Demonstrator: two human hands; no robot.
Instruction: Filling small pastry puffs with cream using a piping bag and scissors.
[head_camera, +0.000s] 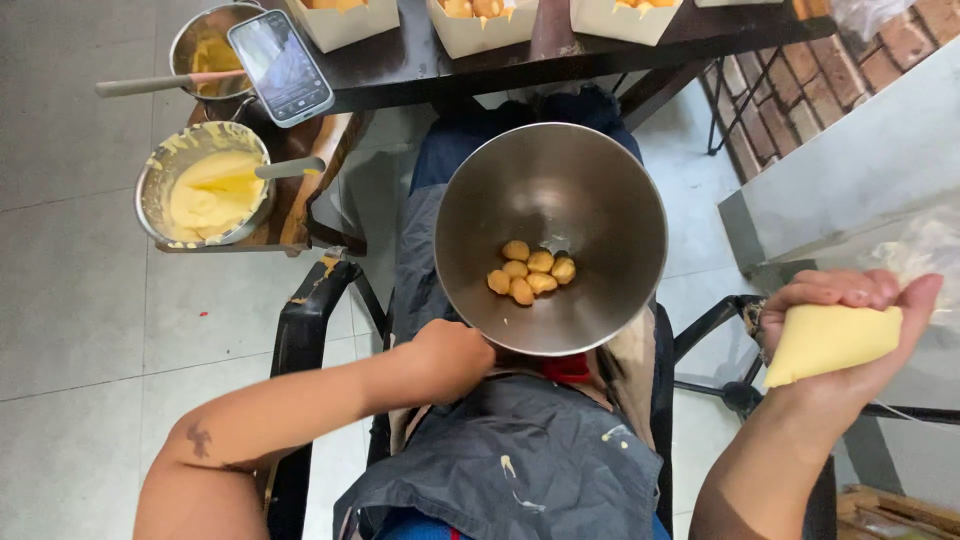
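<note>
- A dark table (420, 62) runs across the top, bearing three pale paper boxes (480, 30) with golden pastries showing over their rims
- A big steel mixing bowl (600, 200) sits on the person's lap, tilted toward the camera, its rim just above a dark blue apron (520, 460) flecked with cream
- The left hand (452, 358) is clenched at the bowl's lower left edge — the fingers are curled under and hidden, so whether they grip the rim cannot be told
- The right hand (850, 330) is off to the right, well apart from the bowl, fingers wrapped around a piping bag of yellow cream (830, 342); the bag's clear plastic top (925, 250) trails up past the fingertips
- A steel bowl of yellow custard (205, 190) rests on a wooden board (300, 190) at the left, a grey handle (288, 168) lying over its rim
- A second, smaller steel bowl (205, 45) stands behind it on the table corner, a long-handled spatula (165, 84) laid across it
- A smartphone (280, 66) lies face up at the table edge, beside that smaller bowl
- Six or so small golden cream puffs (530, 272) are huddled in the bottom of the big bowl — touching one another
</note>
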